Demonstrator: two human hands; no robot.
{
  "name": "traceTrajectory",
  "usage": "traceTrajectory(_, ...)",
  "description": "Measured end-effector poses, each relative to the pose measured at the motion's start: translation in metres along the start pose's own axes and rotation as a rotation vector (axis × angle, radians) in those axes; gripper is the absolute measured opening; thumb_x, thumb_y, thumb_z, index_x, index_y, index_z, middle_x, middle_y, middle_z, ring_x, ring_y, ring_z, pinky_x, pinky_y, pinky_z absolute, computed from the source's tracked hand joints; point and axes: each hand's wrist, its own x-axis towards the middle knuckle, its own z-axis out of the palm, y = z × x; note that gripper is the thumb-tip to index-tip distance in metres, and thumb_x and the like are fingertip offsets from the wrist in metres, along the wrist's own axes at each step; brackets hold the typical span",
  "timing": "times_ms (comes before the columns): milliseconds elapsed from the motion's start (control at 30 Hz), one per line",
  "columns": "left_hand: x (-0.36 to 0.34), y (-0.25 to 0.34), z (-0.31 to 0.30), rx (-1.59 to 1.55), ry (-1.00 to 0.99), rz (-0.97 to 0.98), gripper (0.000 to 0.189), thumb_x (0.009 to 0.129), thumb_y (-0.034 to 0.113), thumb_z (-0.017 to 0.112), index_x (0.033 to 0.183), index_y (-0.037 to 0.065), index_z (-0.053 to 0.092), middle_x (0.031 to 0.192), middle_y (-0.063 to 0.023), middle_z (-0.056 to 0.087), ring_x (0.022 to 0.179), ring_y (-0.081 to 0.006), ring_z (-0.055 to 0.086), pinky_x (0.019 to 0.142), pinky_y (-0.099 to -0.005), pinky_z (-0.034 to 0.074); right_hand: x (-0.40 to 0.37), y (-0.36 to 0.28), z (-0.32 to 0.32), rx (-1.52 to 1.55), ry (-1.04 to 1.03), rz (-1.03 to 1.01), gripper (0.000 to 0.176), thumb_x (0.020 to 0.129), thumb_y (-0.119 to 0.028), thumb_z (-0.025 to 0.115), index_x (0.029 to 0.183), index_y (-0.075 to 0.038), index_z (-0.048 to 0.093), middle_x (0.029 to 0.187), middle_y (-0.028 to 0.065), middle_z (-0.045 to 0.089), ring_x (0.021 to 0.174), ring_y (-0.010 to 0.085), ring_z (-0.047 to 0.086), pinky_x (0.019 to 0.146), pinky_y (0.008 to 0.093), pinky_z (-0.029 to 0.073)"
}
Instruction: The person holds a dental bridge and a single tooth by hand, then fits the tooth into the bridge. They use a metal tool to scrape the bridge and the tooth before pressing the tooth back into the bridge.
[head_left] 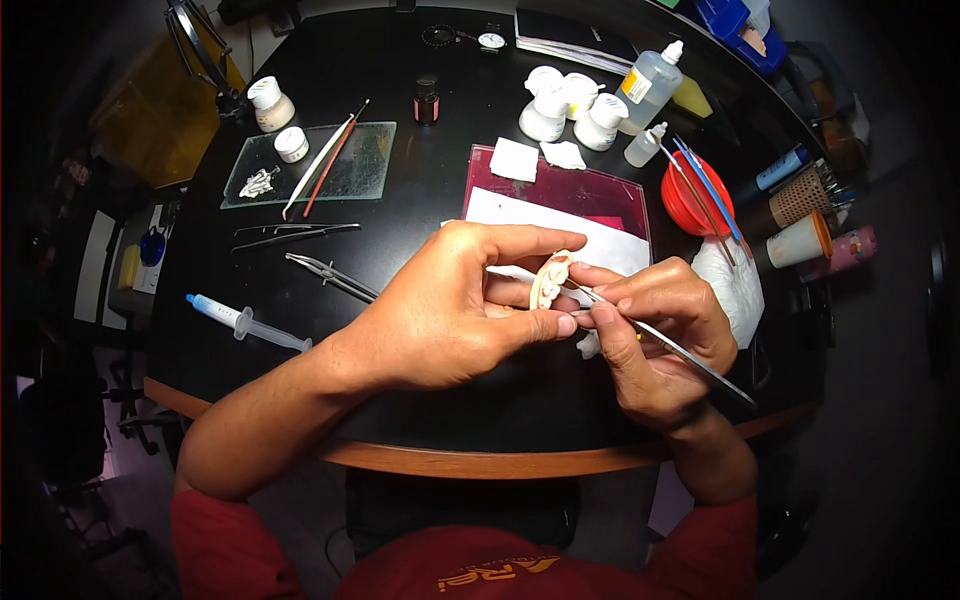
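My left hand (450,305) grips a small cream-and-pink dental model (549,278) between thumb and fingers, held above the near part of the black table (420,180). My right hand (655,335) pinches a thin metal instrument (665,345) like a pen; its tip touches the model and its handle runs down to the right. A bit of white material shows under my right fingers.
A glass slab (365,165) with brushes and two small jars lies at the back left. Tweezers (295,233) and a syringe (245,322) lie to the left. White jars, dropper bottles (650,85), a red bowl (690,200), cups and a pink sheet (590,195) with white paper stand behind and right.
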Motion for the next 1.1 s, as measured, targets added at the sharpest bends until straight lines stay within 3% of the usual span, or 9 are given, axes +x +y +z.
traceTrajectory(267,0.0005,-0.0019,-0.001,0.077,-0.001,0.041,0.06,0.087,-0.006,0.074,0.142,-0.01,0.05,0.126,-0.0224,0.068,0.113,-0.0243,0.069,0.099,-0.0339,0.057,0.0011,0.0007,0.0029,-0.074,0.023,-0.077,0.018,0.082,0.014,0.071,0.092,0.003,0.06,0.085,0.0165,0.068,0.08,0.0233,0.073,0.082,0.0419,0.066)
traceTrajectory(667,-0.0004,-0.0024,-0.0003,0.147,0.027,0.034,0.06,0.086,-0.005,0.076,0.141,-0.009,0.053,0.123,-0.0207,0.07,0.109,-0.0221,0.07,0.097,-0.0331,0.057,0.0048,0.0018,-0.001,-0.169,-0.054,-0.148,0.021,0.079,0.016,0.072,0.091,0.003,0.06,0.085,0.0178,0.069,0.083,0.0276,0.074,0.08,0.0399,0.066)
traceTrajectory(767,-0.0001,-0.006,-0.0005,0.148,0.028,0.045,0.061,0.086,-0.004,0.076,0.141,-0.008,0.053,0.123,-0.0207,0.07,0.109,-0.0217,0.07,0.097,-0.0325,0.057,0.0053,0.0003,-0.0042,-0.198,-0.124,-0.158,0.021,0.084,0.017,0.068,0.095,0.003,0.057,0.088,0.0169,0.064,0.081,0.022,0.071,0.086,0.0466,0.065)
traceTrajectory(867,-0.0006,-0.0061,-0.0001,0.149,0.03,0.04,0.061,0.086,-0.004,0.076,0.142,-0.008,0.053,0.123,-0.0211,0.07,0.109,-0.0218,0.07,0.096,-0.0321,0.058,0.0052,-0.0011,-0.0041,-0.204,-0.126,-0.144,0.021,0.084,0.017,0.068,0.094,0.003,0.057,0.088,0.0169,0.064,0.081,0.0217,0.071,0.085,0.0469,0.065)
traceTrajectory(967,-0.0011,-0.0039,0.0001,0.172,0.035,0.034,0.061,0.086,-0.004,0.077,0.142,-0.008,0.053,0.123,-0.0211,0.07,0.109,-0.022,0.07,0.095,-0.0318,0.058,0.005,0.0019,-0.0031,-0.2,-0.077,-0.148,0.021,0.078,0.015,0.073,0.089,0.003,0.06,0.084,0.0179,0.069,0.082,0.0284,0.075,0.078,0.0374,0.065)
traceTrajectory(1100,-0.0009,-0.0032,0.0005,0.216,0.034,0.059,0.06,0.085,-0.004,0.077,0.141,-0.008,0.054,0.122,-0.0206,0.07,0.108,-0.0221,0.07,0.093,-0.031,0.059,0.0056,0.0034,-0.002,-0.174,-0.063,-0.153,0.021,0.078,0.015,0.073,0.089,0.003,0.06,0.084,0.0178,0.069,0.083,0.0283,0.075,0.078,0.0376,0.065)
